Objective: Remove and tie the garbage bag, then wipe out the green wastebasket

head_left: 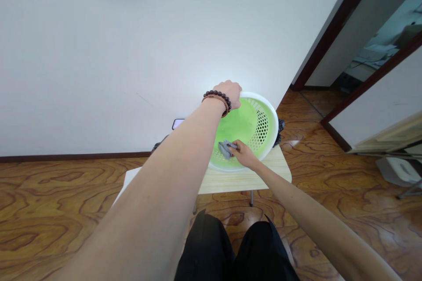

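Note:
A round green basket (235, 118) with a white rim and a holed wall is on a small light wood-grain table (227, 182). At its far rim is my left hand (231, 92), wearing a dark bead bracelet, with its fingers closed on the edge. My right hand (243, 154) reaches over the near side of the basket. Its fingers are closed on a small grey cloth-like thing (225, 149) with a narrow stiff part; its exact kind is unclear. The grey thing is over the basket's lower inside. My left forearm hides the basket's left side.
A phone (178, 123) lies left of the basket, partly behind my arm. Black plastic (280, 129) shows at the basket's right. The white wall (132, 52) stands behind the table. A doorway opens at right, and a white bin (397, 171) stands on the wooden floor.

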{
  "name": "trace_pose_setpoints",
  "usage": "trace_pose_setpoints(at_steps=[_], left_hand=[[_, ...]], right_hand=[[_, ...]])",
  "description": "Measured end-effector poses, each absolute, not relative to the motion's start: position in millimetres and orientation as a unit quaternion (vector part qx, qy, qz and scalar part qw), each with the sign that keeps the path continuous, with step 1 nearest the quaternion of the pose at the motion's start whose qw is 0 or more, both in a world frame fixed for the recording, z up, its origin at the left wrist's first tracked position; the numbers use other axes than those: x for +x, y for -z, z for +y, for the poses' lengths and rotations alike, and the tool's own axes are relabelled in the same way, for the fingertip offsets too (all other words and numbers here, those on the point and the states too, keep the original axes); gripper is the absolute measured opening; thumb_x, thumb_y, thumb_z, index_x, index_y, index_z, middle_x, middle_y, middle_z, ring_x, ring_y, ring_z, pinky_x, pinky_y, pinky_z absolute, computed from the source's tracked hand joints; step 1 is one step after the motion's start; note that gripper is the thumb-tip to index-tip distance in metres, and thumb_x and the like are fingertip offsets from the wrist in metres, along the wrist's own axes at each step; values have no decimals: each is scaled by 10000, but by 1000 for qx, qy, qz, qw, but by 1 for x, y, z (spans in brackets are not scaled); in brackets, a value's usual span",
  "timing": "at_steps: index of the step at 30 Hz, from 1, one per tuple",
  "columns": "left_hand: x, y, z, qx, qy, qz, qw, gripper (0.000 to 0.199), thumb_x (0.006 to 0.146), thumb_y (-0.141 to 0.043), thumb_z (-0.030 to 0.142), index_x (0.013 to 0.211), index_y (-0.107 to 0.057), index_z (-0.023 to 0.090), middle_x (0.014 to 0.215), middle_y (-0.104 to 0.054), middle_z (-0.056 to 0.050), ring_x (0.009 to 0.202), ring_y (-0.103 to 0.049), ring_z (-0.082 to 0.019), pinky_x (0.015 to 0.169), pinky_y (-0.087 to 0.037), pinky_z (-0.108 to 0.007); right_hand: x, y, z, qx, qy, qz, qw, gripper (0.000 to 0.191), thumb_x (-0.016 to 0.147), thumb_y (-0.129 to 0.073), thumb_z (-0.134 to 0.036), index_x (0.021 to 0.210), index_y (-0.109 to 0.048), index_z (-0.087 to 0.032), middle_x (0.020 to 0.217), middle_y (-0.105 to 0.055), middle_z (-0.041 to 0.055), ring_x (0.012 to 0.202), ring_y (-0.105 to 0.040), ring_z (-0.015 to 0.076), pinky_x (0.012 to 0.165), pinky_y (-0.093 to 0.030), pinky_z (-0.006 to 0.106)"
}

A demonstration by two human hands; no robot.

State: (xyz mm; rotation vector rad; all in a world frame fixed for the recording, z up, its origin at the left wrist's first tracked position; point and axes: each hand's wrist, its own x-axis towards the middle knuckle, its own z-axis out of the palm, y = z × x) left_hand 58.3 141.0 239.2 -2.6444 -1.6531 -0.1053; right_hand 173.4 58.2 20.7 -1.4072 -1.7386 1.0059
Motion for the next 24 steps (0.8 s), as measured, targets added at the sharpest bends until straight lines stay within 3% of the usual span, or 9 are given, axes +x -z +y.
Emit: trace_pose_setpoints(at_steps=[5,8,14,20,24], left_hand=[[58,-239,141,-845,37,-533,10,423,694,-568,308,1103,-629,221,1041,-637,-91,1024,-574,-249,877,-444,-322],[58,-240,141,-846,36,-532,2,436,688,-574,301,1112,-629,220,1060,-630,-95,1043,-567,-261,893,-436,-337],[58,-240,141,-845,32,-533,-4,446,692,-577,313,1128,-621,233,1051,-635,-92,1041,-567,-262,896,-437,-346],[58,-240,141,-844,32,-535,-6,435,683,-582,309,1111,-627,242,1047,-638,-79,1034,-568,-249,879,-445,-321],[57,-240,142,-845,35,-534,0,425,684,-572,299,1100,-634,237,1034,-639,-83,999,-579,-244,862,-455,-327]], right_hand=[[168,-19,61,-504,-556,-504,429,311,763,-530,-216,1008,-341,-237,670,-598,-60,565,-606,132,601,-528,309],[170,-23,58,-494,-581,-500,410,387,747,-508,-193,1057,-286,-264,585,-574,-98,495,-583,136,525,-513,284],[178,-23,52,-545,-416,-671,282,286,687,-463,-124,939,-411,-248,562,-550,-82,472,-497,115,478,-363,204],[176,-22,53,-534,-308,-718,325,110,663,-532,-208,738,-452,-216,616,-432,-67,576,-411,111,536,-298,211],[174,-24,54,-528,-305,-718,337,78,717,-565,-254,735,-510,-201,632,-475,-54,592,-423,110,556,-310,214]])
